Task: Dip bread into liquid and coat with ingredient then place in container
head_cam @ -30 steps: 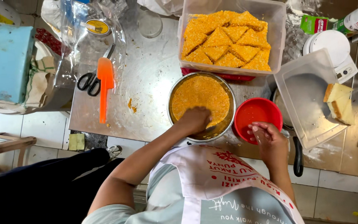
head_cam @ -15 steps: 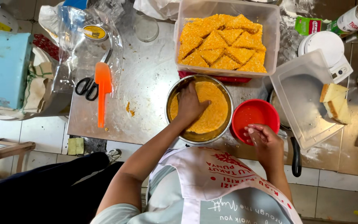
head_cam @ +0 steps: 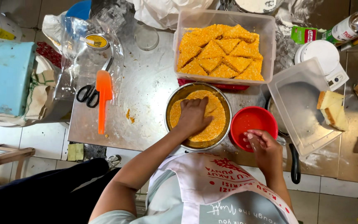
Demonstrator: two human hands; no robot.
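Observation:
My left hand (head_cam: pixel 194 114) lies flat, palm down, on orange breadcrumbs inside a round metal bowl (head_cam: pixel 225 108) at the table's near edge. What is under the palm is hidden. My right hand (head_cam: pixel 262 145) hovers at the near rim of a red bowl (head_cam: pixel 249 121) right of the metal one, fingers loosely curled, nothing visible in them. Behind both bowls stands a clear plastic tub (head_cam: pixel 270 37) filled with several orange crumb-coated triangles (head_cam: pixel 220 54).
An orange spatula (head_cam: pixel 103 97) and black scissors (head_cam: pixel 88 92) lie on the steel table (head_cam: pixel 146 95) to the left, by a plastic bag. A clear tray (head_cam: pixel 299 108) holds bread pieces (head_cam: pixel 330 108) at right. A black pan handle (head_cam: pixel 295 164) pokes over the edge. A blue box (head_cam: pixel 5 76) sits far left.
My left hand moved from the bowl's near rim up to its middle and now presses flat on the crumbs. My right hand stayed by the red bowl.

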